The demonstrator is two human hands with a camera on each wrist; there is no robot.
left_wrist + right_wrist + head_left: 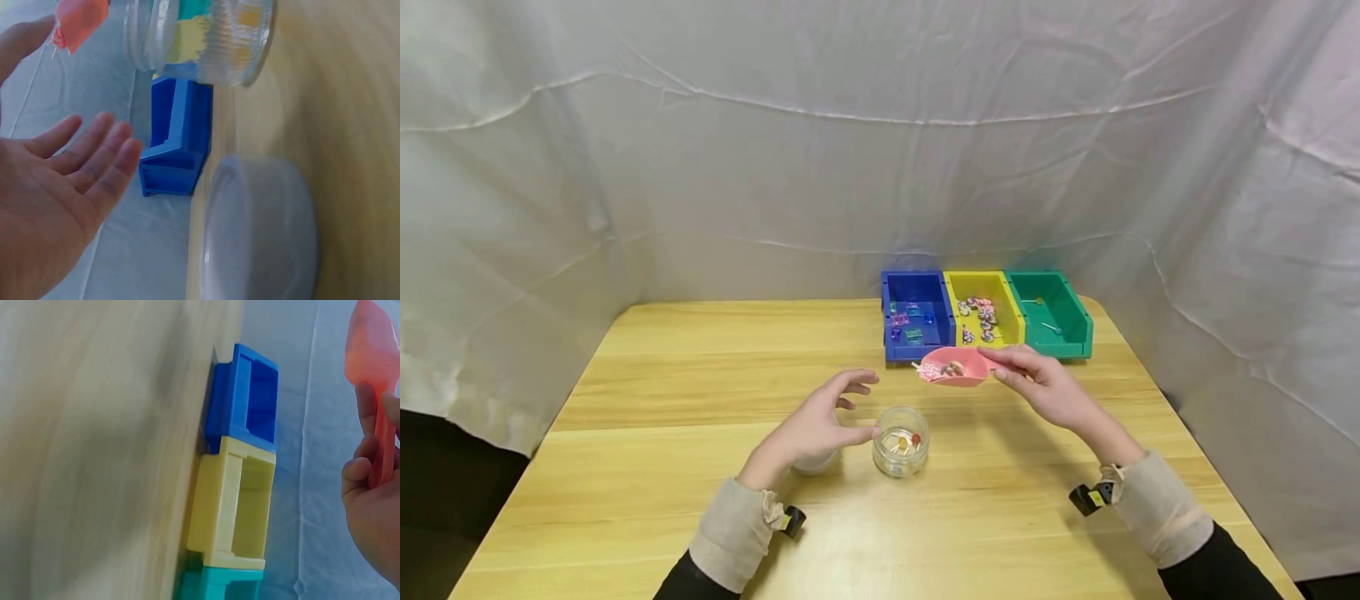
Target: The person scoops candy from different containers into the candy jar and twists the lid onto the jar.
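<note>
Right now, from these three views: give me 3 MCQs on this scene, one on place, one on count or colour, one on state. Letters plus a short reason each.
1. Where does the glass jar stand?
A. inside the green bin
B. on the table, between the two hands
C. on top of the blue bin

2. How many coloured bins sit in the row at the table's far edge?
A. two
B. three
C. five

3. What is the right hand doing?
A. lying flat on the table
B. gripping the jar
C. holding the pink scoop by its handle

Answers:
1 B: the head view shows it on the wood beside the left hand.
2 B: blue bin, yellow bin, green bin.
3 C: fingers curl round the handle, and the scoop carries small pieces.
</note>
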